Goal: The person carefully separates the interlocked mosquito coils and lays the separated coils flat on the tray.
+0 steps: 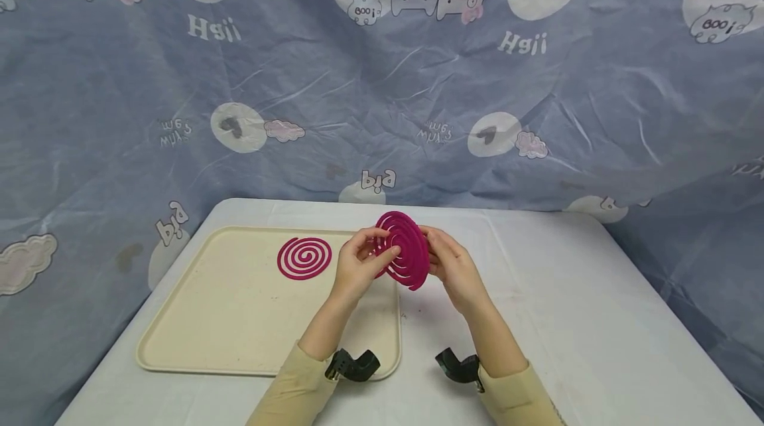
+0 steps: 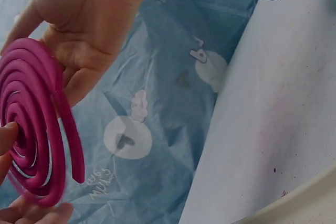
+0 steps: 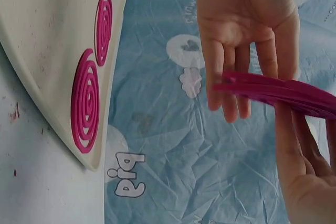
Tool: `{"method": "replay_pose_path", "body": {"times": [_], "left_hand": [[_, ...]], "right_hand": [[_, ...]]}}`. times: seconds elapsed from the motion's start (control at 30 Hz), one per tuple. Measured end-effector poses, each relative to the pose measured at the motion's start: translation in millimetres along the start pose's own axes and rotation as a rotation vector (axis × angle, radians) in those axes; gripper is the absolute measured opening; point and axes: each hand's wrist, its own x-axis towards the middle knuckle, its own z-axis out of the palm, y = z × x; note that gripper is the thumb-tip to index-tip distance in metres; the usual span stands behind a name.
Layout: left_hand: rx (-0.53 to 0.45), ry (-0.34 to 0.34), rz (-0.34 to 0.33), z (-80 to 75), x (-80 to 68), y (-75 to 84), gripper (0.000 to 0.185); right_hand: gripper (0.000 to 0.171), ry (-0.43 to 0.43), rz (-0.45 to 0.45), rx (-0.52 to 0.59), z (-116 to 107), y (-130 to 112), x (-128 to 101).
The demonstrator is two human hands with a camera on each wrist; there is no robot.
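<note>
**Both hands hold a spiral coil above the counter**

The pink coil (image 1: 404, 250) is held in the air, tilted nearly on edge, above the counter (image 1: 567, 293) and just beyond the right rim of the cream tray (image 1: 209, 320). The left hand (image 1: 360, 265) has its fingers curled onto the near face and rim of the coil. The right hand (image 1: 452, 265) grips the opposite edge, with straight fingers laid along the back. Both hands therefore have hold of it. The right wrist view shows it edge-on, looking like more than one layer, which suggests two nested coils.

A loose spiral (image 1: 304, 257) lies flat on the tray; the right wrist view shows two such spirals there.

Judgement: the rings look thin and brittle. Good practice is to support the outer rim evenly, ease the layers apart gradually, and avoid twisting or bending.
</note>
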Motion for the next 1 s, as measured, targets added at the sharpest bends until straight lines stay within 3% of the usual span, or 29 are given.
{"method": "replay_pose_path", "body": {"times": [0.23,0.4,0.67,0.9,1.0], "left_hand": [[0.084,0.04,0.086,7.1,-10.0,27.4,0.029],[0.078,0.027,0.059,10.2,-15.0,35.7,0.025],[0.052,-0.043,0.027,11.5,-16.9,37.8,0.022],[0.02,-0.166,0.007,2.3,-7.7,10.2,0.026],[0.009,-0.234,-0.013,-2.0,-7.1,10.6,0.025]], "right_hand": [[0.038,0.05,-0.04,-0.039,7,4,-2],[0.038,0.071,-0.034,-0.056,9,6,-2],[0.042,0.039,-0.064,-0.069,6,5,-3],[0.039,-0.009,-0.076,-0.054,1,6,-2],[0.036,-0.07,-0.084,-0.052,-3,8,-1]]}}
